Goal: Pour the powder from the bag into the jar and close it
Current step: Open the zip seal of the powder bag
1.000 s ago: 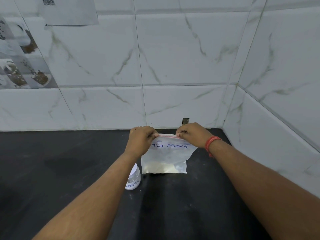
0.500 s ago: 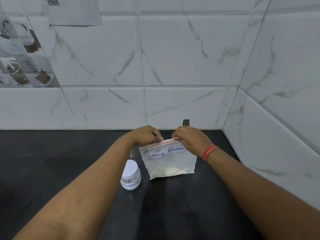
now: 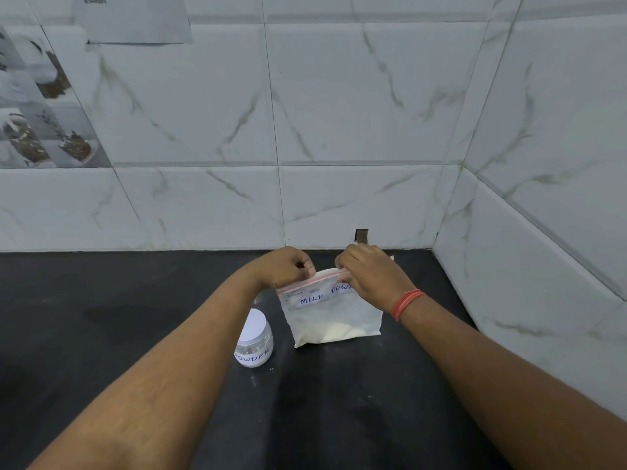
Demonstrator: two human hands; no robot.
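Observation:
A clear zip bag (image 3: 330,315) labelled MILK POWDER stands upright on the black counter (image 3: 101,334), white powder settled in its bottom. My left hand (image 3: 288,268) pinches the bag's top left corner at the red zip strip. My right hand (image 3: 371,274) grips the top edge further right, covering part of the label. The zip strip gapes slightly between my hands. A small clear jar (image 3: 255,340) with a white lid on and a POWDER label stands just left of the bag, partly behind my left forearm.
White marble tiled walls meet in a corner (image 3: 437,245) just behind and right of the bag. A paper sheet (image 3: 135,18) hangs on the wall at upper left. A small dark notch (image 3: 361,235) sits at the wall base behind my right hand.
The bag has tilted, its left corner lower than before, and the zip is parting between my hands. My left forearm shifted, uncovering the jar.

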